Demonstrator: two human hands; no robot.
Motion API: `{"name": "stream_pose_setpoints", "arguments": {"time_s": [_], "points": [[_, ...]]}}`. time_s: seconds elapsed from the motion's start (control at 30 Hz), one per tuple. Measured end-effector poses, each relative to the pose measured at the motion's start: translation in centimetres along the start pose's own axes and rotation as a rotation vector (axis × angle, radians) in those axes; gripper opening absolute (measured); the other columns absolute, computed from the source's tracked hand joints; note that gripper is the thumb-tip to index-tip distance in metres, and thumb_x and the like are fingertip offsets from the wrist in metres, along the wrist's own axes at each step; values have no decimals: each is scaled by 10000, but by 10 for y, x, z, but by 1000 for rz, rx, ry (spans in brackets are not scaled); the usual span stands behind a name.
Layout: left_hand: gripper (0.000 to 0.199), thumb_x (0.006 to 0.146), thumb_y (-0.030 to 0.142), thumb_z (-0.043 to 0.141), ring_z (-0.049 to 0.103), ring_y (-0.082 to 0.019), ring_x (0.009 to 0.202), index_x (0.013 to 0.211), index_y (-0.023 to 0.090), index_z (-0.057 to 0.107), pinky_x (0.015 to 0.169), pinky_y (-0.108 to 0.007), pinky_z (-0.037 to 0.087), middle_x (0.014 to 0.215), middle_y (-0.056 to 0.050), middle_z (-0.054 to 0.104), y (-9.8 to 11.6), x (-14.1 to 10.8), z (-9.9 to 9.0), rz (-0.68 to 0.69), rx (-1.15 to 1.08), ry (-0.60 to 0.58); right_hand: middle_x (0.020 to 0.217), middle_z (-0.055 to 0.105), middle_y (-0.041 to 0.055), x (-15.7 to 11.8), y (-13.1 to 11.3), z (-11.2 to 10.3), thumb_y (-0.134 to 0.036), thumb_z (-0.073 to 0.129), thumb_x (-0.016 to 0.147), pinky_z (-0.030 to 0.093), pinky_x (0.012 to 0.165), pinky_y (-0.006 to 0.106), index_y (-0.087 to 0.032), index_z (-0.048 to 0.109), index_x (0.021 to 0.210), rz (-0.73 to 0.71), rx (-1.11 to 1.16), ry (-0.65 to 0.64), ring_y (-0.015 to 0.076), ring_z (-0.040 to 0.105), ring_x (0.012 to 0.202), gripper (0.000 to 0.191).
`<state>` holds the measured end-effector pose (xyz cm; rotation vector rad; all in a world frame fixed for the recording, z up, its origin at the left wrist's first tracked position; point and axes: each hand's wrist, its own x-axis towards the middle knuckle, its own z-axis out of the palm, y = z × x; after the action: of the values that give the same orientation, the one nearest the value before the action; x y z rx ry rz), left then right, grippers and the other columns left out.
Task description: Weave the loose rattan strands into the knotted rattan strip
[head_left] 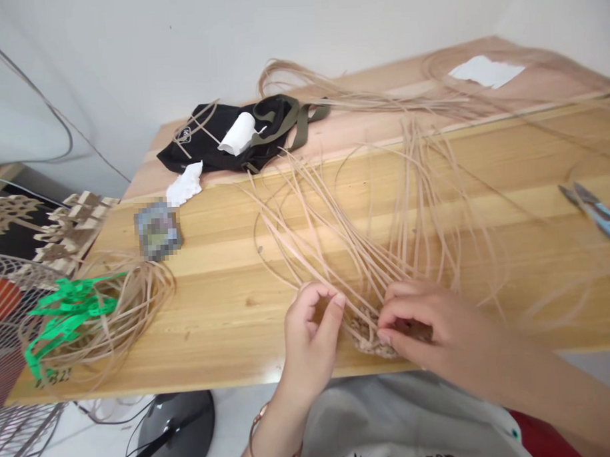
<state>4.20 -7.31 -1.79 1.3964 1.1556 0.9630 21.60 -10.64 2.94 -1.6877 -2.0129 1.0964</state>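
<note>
A small woven piece (374, 346) lies by the table's front edge, with long pale rattan strands (345, 234) fanning out from it across the wood. My left hand (313, 328) is just left of the weave, thumb and index finger pinched on a rattan strand. Against the weave's edge, my right hand (418, 318) has its thumb and fingertips closed on the base of a strand. The right hand covers part of the woven piece.
Scissors (597, 215) lie at the right. A coil of strands (142, 307) with green ties (70, 307) sits at the left edge, beside a fan's wire guard (9, 339). A black bag (206, 135), paper (487, 71) and more strands (370, 99) lie along the back.
</note>
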Motion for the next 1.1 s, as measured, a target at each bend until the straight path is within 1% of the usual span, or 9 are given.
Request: {"name": "stream_pose_setpoints", "arguments": {"time_s": [0.1, 0.23, 0.37, 0.53, 0.67, 0.77, 0.87, 1.0, 1.1], "points": [[131, 885, 257, 561, 550, -151, 781, 774, 191, 578, 738, -271, 418, 773, -4, 578, 0, 0, -3, 46, 51, -50, 688, 552, -12, 1, 1, -3, -99, 552, 831, 391, 637, 289, -187, 643, 663, -17, 2, -41, 136, 530, 672, 211], [108, 901, 247, 541, 532, -160, 791, 810, 198, 570, 762, -297, 387, 789, -7, 570, 1, -1, -7, 142, 139, -140, 702, 554, -21, 4, -2, -10, -132, 657, 783, 382, 615, 270, -196, 663, 654, 42, 36, -173, 132, 545, 678, 143], [120, 915, 205, 509, 519, -155, 801, 800, 202, 543, 802, -308, 355, 792, 4, 553, 3, -1, -7, 156, 180, -140, 708, 564, -20, 9, -5, -13, -182, 719, 733, 378, 622, 265, -196, 668, 650, 46, 34, -232, 138, 545, 700, 99], [141, 913, 186, 506, 504, -152, 796, 777, 207, 534, 811, -314, 336, 782, 16, 537, 2, -2, -7, 148, 191, -93, 666, 523, -27, 9, -3, -3, -100, 615, 739, 344, 609, 262, -173, 622, 618, -30, -38, -155, 119, 503, 658, 142], [132, 915, 195, 504, 505, -155, 808, 790, 210, 544, 801, -314, 337, 800, 13, 544, 1, -2, -9, 140, 183, -101, 673, 519, -21, 6, 0, 4, -107, 613, 740, 339, 636, 285, -162, 591, 606, -86, -92, -121, 128, 490, 667, 146], [133, 910, 193, 515, 504, -153, 799, 781, 204, 544, 812, -320, 331, 780, 16, 547, 1, -1, -12, 161, 198, -140, 741, 553, -5, 3, 1, -1, -174, 590, 834, 366, 692, 307, -175, 635, 680, -97, -44, -183, 150, 520, 735, 161], [130, 907, 207, 524, 519, -155, 797, 780, 202, 550, 818, -328, 341, 781, 13, 555, 2, 0, -16, 172, 165, -146, 830, 573, 3, 0, 2, -11, -244, 457, 954, 395, 721, 304, -212, 676, 821, -65, 33, -252, 152, 543, 788, 258], [133, 913, 245, 522, 542, -176, 833, 804, 202, 584, 819, -340, 365, 819, -10, 581, 1, -1, -20, 145, 142, -155, 986, 582, 4, -7, 5, -18, -216, 414, 969, 406, 818, 311, -274, 660, 1025, -75, 28, -279, 164, 553, 916, 260], [121, 922, 245, 510, 555, -183, 868, 865, 210, 610, 843, -351, 364, 859, -18, 608, 3, -3, -21, 150, 175, -168, 1009, 577, 17, -9, 6, -18, -254, 450, 960, 404, 833, 333, -279, 658, 1050, -115, -15, -273, 184, 554, 935, 228]]}}
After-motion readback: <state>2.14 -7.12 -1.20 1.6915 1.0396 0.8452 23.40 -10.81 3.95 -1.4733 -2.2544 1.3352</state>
